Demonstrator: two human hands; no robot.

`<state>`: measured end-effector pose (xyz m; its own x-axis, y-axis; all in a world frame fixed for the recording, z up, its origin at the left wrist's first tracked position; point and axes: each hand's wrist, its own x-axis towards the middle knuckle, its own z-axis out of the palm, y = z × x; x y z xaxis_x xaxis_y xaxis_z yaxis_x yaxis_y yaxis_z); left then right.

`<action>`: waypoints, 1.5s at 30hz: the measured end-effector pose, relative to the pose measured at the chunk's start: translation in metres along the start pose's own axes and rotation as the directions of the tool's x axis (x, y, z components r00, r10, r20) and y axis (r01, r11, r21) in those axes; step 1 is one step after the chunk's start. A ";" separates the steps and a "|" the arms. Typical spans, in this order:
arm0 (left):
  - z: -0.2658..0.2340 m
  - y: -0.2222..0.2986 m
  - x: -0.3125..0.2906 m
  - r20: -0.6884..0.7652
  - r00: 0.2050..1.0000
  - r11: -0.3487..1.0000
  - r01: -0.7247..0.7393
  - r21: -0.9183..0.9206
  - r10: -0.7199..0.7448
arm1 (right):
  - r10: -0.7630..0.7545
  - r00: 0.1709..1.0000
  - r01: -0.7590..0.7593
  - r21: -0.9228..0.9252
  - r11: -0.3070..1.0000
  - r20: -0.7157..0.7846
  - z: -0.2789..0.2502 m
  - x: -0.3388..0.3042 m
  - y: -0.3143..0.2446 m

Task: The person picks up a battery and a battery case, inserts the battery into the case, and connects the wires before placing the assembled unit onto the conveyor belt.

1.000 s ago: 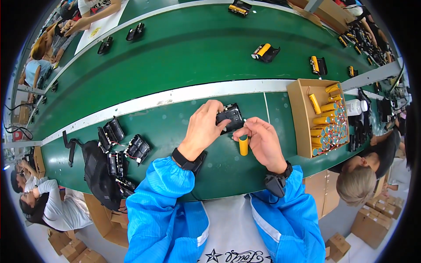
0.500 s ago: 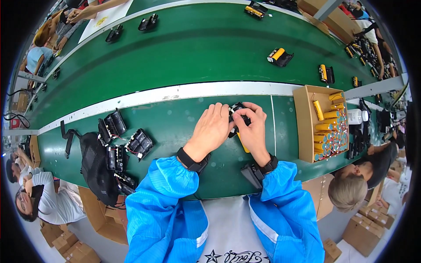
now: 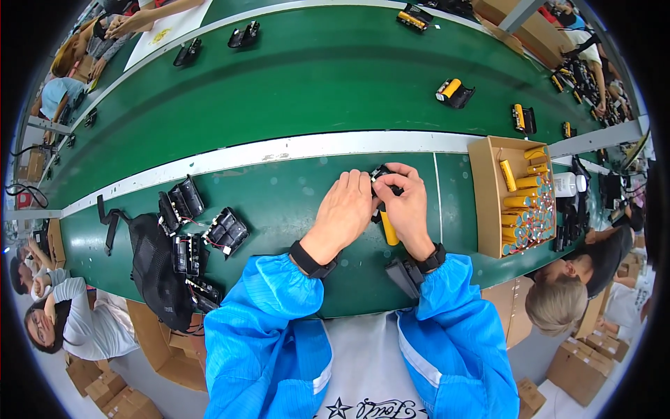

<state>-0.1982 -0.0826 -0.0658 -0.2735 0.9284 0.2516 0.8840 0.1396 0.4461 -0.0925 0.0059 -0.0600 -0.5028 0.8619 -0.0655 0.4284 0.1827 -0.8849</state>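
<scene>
Both of my hands meet over the green bench, around a small black plastic battery housing (image 3: 381, 174). My left hand (image 3: 342, 213) lies over its near left side, fingers bent together against it. Thumb and index finger of my right hand (image 3: 406, 209) pinch at the housing from the right. Most of the housing is hidden by the fingers. A yellow cylindrical battery (image 3: 389, 229) shows beneath, between my hands; its far end is covered. By my right wrist lies a black plastic piece (image 3: 403, 276).
Open black housings (image 3: 226, 230) with wires lie left, beside a black mesh bag (image 3: 157, 262). A cardboard box (image 3: 483, 202) of yellow batteries stands right, near a white bottle (image 3: 569, 185). Past a white rail (image 3: 279, 148), a green conveyor (image 3: 314, 84) carries housings. Other people sit around.
The housings on the far conveyor have shifted a little to the right. My hands stay on the black housing with small finger movements; more of the yellow battery shows now.
</scene>
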 end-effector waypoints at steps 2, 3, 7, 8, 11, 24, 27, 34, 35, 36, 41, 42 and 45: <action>0.000 -0.001 -0.001 0.001 1.000 1.000 0.008 -0.005 -0.008 | 0.029 0.999 -0.030 0.055 0.998 0.025 0.001 0.003 0.000; -0.001 -0.001 -0.002 0.002 1.000 1.000 0.011 -0.008 -0.011 | 0.032 0.999 -0.033 0.055 0.998 0.025 0.000 0.003 0.000; -0.004 -0.001 -0.001 0.040 0.998 0.994 0.046 -0.099 -0.042 | 0.006 0.998 -0.006 0.005 1.000 0.058 -0.006 0.003 0.000; -0.005 0.000 -0.001 0.043 0.998 0.994 0.041 -0.103 -0.037 | -0.016 0.999 0.013 0.063 0.998 0.037 -0.011 0.000 0.002; -0.005 0.002 -0.003 0.036 0.995 0.990 0.098 -0.102 -0.095 | -0.051 0.999 0.052 0.171 0.984 -0.007 -0.026 -0.020 0.009; -0.002 0.023 -0.010 0.044 0.984 0.985 0.174 -0.003 -0.174 | -0.401 0.913 0.373 -0.561 0.739 0.079 -0.066 -0.026 0.003; 0.002 0.028 -0.012 -0.006 0.974 0.974 0.226 -0.003 -0.226 | -0.295 0.955 0.265 -0.374 0.889 -0.024 -0.056 -0.028 0.007; 0.010 0.029 -0.012 -0.070 0.965 0.967 0.256 0.018 -0.254 | -0.300 0.954 0.287 -0.271 0.919 -0.006 -0.046 -0.036 0.005; 0.011 0.029 -0.012 -0.087 0.963 0.966 0.257 0.030 -0.253 | -0.302 0.953 0.289 -0.270 0.918 -0.005 -0.044 -0.036 0.004; 0.012 0.029 -0.012 -0.090 0.963 0.966 0.257 0.030 -0.254 | -0.367 0.930 0.351 -0.281 0.893 -0.003 -0.039 -0.036 0.000; 0.012 0.020 -0.017 -0.055 0.971 0.973 0.229 -0.036 -0.231 | -0.445 0.895 0.444 -0.204 0.873 0.043 -0.021 -0.037 -0.005; 0.008 0.016 -0.019 -0.065 0.977 0.974 0.196 -0.118 -0.204 | -0.421 0.905 0.425 -0.155 0.892 0.063 -0.018 -0.036 -0.004; -0.013 0.007 -0.022 -0.056 0.985 0.950 0.141 -0.277 -0.162 | -0.449 0.885 0.463 -0.335 0.821 0.123 -0.020 -0.036 -0.006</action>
<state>-0.1905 -0.1068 -0.0573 -0.4342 0.8726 0.2238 0.6967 0.1678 0.6975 -0.0621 -0.0168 -0.0432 -0.7296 0.6226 0.2829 0.3704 0.7075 -0.6019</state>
